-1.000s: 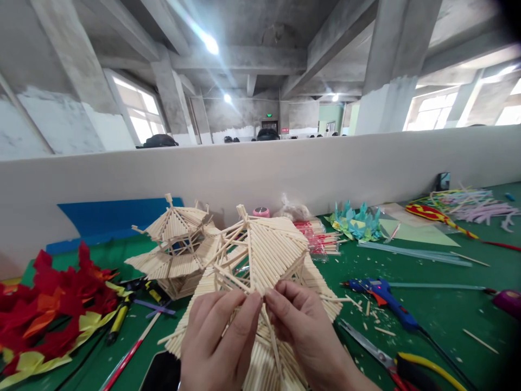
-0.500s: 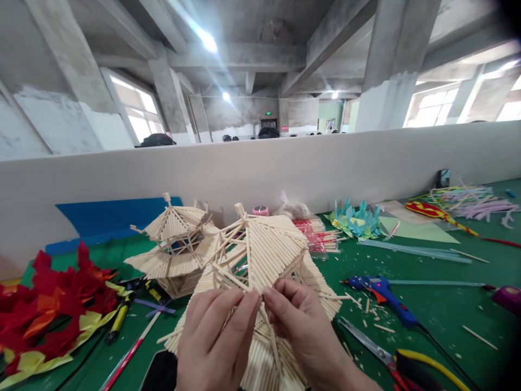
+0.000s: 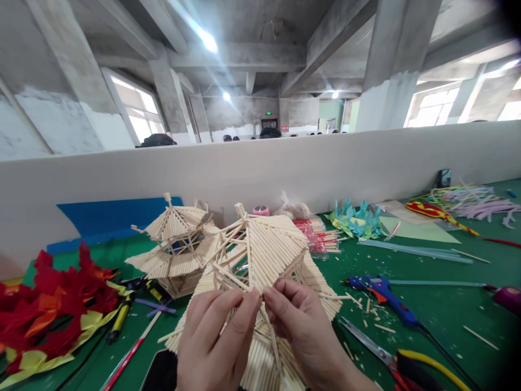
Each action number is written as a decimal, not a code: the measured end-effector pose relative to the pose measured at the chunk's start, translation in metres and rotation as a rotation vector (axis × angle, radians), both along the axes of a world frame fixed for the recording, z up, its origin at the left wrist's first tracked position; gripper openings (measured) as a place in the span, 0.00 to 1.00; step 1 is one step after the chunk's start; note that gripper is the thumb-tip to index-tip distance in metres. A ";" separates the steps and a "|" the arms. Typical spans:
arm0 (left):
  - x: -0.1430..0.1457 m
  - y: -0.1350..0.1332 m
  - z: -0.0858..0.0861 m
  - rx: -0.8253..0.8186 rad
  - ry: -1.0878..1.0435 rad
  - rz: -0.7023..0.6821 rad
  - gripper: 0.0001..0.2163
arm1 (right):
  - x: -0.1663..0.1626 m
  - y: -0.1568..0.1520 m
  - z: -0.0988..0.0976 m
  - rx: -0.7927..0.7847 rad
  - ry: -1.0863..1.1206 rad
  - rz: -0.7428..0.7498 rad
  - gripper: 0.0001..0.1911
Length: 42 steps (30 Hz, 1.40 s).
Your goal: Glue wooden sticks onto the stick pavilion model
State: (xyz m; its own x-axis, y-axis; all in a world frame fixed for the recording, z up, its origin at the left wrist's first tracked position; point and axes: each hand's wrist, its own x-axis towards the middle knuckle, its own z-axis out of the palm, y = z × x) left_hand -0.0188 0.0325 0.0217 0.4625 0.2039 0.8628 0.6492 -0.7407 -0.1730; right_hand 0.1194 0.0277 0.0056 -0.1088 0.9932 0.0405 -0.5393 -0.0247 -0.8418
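On green table | pale stick pagoda (image 3: pixel 260 255) (tiered roof) | left hand (image 3: pixel 211 342), right hand (image 3: pixel 305 331) grips pinching its sticks

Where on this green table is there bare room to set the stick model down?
The widest bare green patch lies right of the blue glue gun, with only a few stray sticks on it. A narrower strip lies between the glue gun and the long clear sticks. The left is crowded: red paper flowers, pliers, the second stick pavilion.
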 end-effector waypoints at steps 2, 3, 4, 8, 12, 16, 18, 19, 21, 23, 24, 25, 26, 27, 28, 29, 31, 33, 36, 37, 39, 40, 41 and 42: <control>0.000 -0.002 0.001 -0.010 -0.020 -0.001 0.08 | 0.000 0.000 0.000 0.006 0.001 0.001 0.15; 0.000 -0.003 0.001 -0.011 -0.033 -0.003 0.08 | 0.000 0.000 0.000 0.009 0.002 0.001 0.15; 0.000 -0.004 0.001 -0.020 -0.040 -0.003 0.08 | 0.000 -0.001 0.000 0.011 0.004 0.001 0.15; -0.003 -0.007 0.002 -0.033 -0.065 0.013 0.08 | -0.002 -0.001 -0.001 0.004 0.011 -0.006 0.14; -0.002 -0.006 0.001 -0.010 -0.047 0.037 0.07 | -0.002 0.000 -0.002 0.028 -0.005 -0.011 0.14; 0.002 -0.003 0.000 0.024 -0.084 0.027 0.08 | -0.002 0.000 -0.002 0.023 -0.001 -0.007 0.14; 0.003 -0.002 0.000 0.026 -0.081 0.026 0.08 | -0.002 0.000 -0.002 0.024 -0.001 -0.007 0.14; 0.002 -0.002 0.001 0.029 -0.074 0.025 0.08 | -0.002 0.000 -0.002 0.026 0.000 -0.007 0.14; 0.002 -0.001 0.001 0.029 -0.055 0.026 0.07 | -0.002 0.000 -0.002 0.024 -0.003 -0.004 0.15; 0.001 -0.001 0.002 0.036 -0.045 0.025 0.07 | -0.002 -0.001 -0.001 0.016 -0.002 0.001 0.15; 0.000 -0.001 0.002 0.042 -0.049 0.021 0.07 | -0.002 -0.001 -0.001 0.010 -0.001 0.001 0.15; 0.000 -0.001 0.002 0.034 -0.048 0.021 0.07 | -0.002 -0.001 0.000 0.008 -0.002 0.000 0.15; 0.000 -0.001 0.002 0.033 -0.048 0.018 0.07 | -0.002 -0.001 0.001 0.008 -0.003 0.000 0.15; 0.000 -0.001 0.002 0.027 -0.043 0.015 0.07 | -0.002 -0.001 0.001 0.008 -0.003 -0.003 0.15; 0.000 -0.001 0.002 0.019 -0.037 0.010 0.07 | -0.002 0.000 0.002 0.006 -0.004 -0.004 0.15; 0.001 -0.001 0.002 0.007 -0.024 0.007 0.07 | -0.002 0.000 0.002 0.003 -0.004 -0.007 0.15; 0.002 -0.001 0.002 0.000 -0.015 0.006 0.08 | -0.002 0.000 0.002 0.001 -0.007 -0.014 0.16; 0.002 0.000 0.003 -0.007 -0.013 0.008 0.07 | -0.002 0.000 0.002 0.001 -0.013 -0.017 0.15; 0.001 0.000 0.004 -0.006 -0.020 0.008 0.08 | -0.002 -0.001 0.000 -0.004 -0.013 -0.011 0.15; 0.001 0.000 0.004 -0.008 -0.015 0.010 0.08 | -0.002 -0.002 0.000 -0.005 -0.009 -0.010 0.15; 0.000 0.000 0.005 0.004 -0.015 0.010 0.08 | -0.003 -0.002 -0.001 0.003 -0.004 -0.005 0.15; 0.000 0.000 0.005 0.012 -0.015 0.010 0.08 | -0.003 -0.002 -0.001 0.007 -0.004 -0.007 0.15; 0.000 0.000 0.005 0.020 -0.016 0.009 0.07 | -0.003 -0.002 -0.001 0.007 -0.004 -0.011 0.15; 0.000 0.000 0.005 0.026 -0.020 0.006 0.07 | -0.003 -0.002 -0.001 0.004 -0.002 -0.016 0.15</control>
